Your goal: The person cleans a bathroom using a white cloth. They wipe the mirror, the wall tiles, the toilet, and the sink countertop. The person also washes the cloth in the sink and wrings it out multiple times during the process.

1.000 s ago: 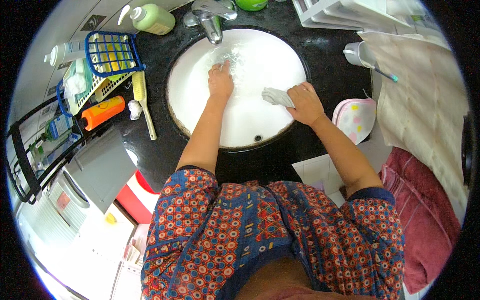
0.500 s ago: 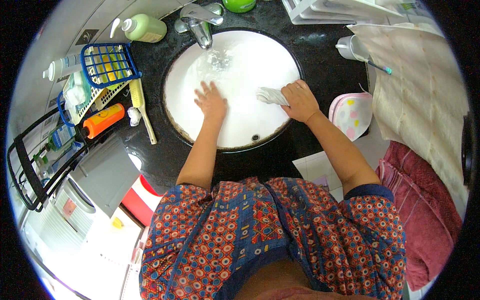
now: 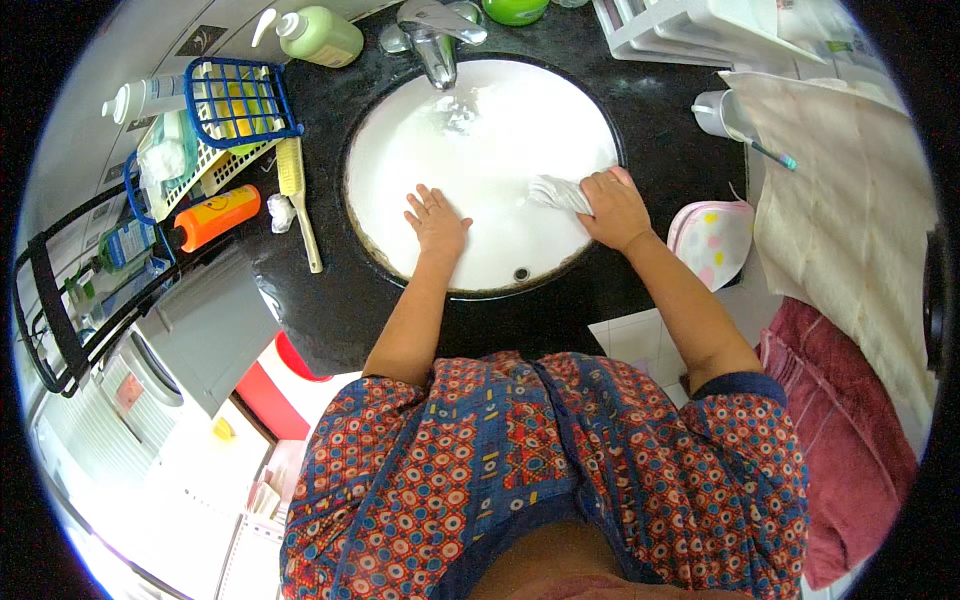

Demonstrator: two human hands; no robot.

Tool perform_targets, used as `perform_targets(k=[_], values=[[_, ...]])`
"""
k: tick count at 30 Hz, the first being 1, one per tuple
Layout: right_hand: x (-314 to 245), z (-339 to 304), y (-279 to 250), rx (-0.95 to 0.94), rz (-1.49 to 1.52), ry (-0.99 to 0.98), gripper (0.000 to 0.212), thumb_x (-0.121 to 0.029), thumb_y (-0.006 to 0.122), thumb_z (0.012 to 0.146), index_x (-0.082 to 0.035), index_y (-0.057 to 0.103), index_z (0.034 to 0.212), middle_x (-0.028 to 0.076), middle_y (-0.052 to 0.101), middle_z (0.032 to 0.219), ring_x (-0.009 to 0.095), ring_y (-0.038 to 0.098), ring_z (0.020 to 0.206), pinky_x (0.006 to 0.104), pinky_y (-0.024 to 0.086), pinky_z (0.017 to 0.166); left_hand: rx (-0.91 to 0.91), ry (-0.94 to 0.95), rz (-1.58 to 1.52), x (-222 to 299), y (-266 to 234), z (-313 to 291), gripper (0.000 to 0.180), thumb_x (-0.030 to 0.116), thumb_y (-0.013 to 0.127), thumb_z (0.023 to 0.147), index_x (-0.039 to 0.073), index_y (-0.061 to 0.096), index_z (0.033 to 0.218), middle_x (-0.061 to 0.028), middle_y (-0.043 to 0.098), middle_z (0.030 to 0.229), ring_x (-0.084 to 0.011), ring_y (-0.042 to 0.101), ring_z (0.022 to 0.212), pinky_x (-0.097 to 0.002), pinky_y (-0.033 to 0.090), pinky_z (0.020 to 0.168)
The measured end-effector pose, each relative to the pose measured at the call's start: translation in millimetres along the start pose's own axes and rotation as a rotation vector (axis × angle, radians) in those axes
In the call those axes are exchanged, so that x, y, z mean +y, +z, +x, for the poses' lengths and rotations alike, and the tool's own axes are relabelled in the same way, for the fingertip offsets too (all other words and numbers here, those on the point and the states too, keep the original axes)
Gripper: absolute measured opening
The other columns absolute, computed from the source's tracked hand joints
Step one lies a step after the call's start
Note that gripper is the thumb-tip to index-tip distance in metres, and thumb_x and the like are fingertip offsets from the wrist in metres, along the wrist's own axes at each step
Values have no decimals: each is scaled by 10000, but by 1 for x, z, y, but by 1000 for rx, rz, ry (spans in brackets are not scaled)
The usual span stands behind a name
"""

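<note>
My right hand [image 3: 615,210] is closed around a bunched white cloth [image 3: 556,194] at the right side of the basin. Part of the cloth pokes out leftward from my fist, and the rest is hidden in my fingers. Spread fingers show on my left hand [image 3: 438,222], which is over the lower left of the white oval sink [image 3: 500,130] and holds nothing. Whether it touches the bowl I cannot tell. At the back, a chrome faucet [image 3: 438,55] reaches over the sink's rim, with a shiny wet patch below its spout.
On the black counter [image 3: 675,130] at left lie a long-handled brush [image 3: 300,205], an orange bottle [image 3: 218,217] and a blue wire basket [image 3: 236,103]. A green pump bottle [image 3: 325,37] stands behind. Rightward are a dotted pouch [image 3: 712,242], a cup [image 3: 712,113] and a hanging beige cloth [image 3: 840,210].
My left hand has come slightly down and right in the bowl. My right hand still grips the cloth, near the right rim. The whole view has shifted a little.
</note>
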State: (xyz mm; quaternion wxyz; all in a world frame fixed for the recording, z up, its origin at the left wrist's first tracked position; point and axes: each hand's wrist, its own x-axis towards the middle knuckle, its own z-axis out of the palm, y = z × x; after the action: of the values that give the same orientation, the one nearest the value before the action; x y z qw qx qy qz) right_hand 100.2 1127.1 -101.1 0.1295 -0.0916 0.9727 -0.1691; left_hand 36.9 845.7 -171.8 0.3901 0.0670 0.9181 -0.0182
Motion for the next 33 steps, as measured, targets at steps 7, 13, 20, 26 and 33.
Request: perform_targets(k=[7,13,20,26,33], values=[[4,-2,3,22,-7,-5,294,-211,700,703,-53,536,889,123,577,864,297,558,906,402,348,965,744,-118,-894,-11,-7,42,553,55,541,897,-55,308,1386,-246,252,1454,-374,274,1335,-424,282,1108],[-2,3,2,80,-16,-81,318,-208,708,692,-55,546,918,126,568,895,300,546,918,409,357,964,625,53,-1449,42,-12,123,640,135,513,931,41,191,1476,-135,207,1533,-276,213,1407,-364,192,1146],[2,-1,3,66,-7,-33,330,-206,715,687,-58,545,929,121,566,900,290,549,932,404,350,981,776,226,-920,9,-13,85,514,12,541,856,29,425,1356,-173,441,1371,-326,356,1304,-402,289,1095],[-1,2,0,41,-13,-26,322,-202,712,687,-62,544,923,116,570,898,287,556,930,400,344,987,798,-160,-1168,-11,16,90,527,-2,522,843,-30,400,1356,-200,349,1422,-338,327,1315,-419,266,1107],[-1,0,1,43,-12,-8,296,-183,696,691,-60,543,913,119,575,880,287,561,924,400,351,969,409,314,-1050,51,2,58,473,59,602,821,30,513,1285,-172,504,1320,-340,439,1250,-408,328,1075]])
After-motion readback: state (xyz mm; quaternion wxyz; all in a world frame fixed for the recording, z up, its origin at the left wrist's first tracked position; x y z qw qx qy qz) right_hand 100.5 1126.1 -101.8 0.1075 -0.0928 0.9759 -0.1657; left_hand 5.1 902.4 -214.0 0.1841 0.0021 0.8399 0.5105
